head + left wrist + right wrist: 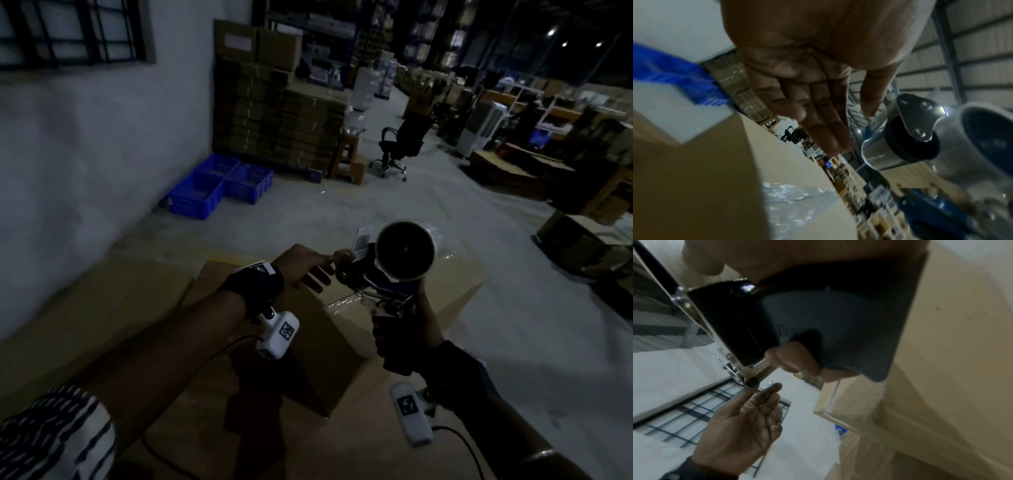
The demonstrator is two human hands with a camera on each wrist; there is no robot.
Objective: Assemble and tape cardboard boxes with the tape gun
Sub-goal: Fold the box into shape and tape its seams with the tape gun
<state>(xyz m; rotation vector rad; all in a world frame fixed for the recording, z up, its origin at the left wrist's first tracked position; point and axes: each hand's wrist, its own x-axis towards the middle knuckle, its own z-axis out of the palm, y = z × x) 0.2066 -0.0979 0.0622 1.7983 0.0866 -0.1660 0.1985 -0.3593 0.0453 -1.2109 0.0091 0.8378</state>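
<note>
Two hands up over the cardboard box (274, 329): right hand (407, 329) wraps the tape gun (394, 270) handle. Left wrist view, left hand (807, 78) has fingers straight, pressed together beside the roller. Right wrist view, fingers (795, 360) curl round the grip.

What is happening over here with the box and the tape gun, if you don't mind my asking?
A person is taping a cardboard box. The right hand grips the tape gun by its handle, held up above the box. The left hand is open, its fingers straight, reaching toward the gun's front roller. A strip of clear tape already lies on the box top.
</note>
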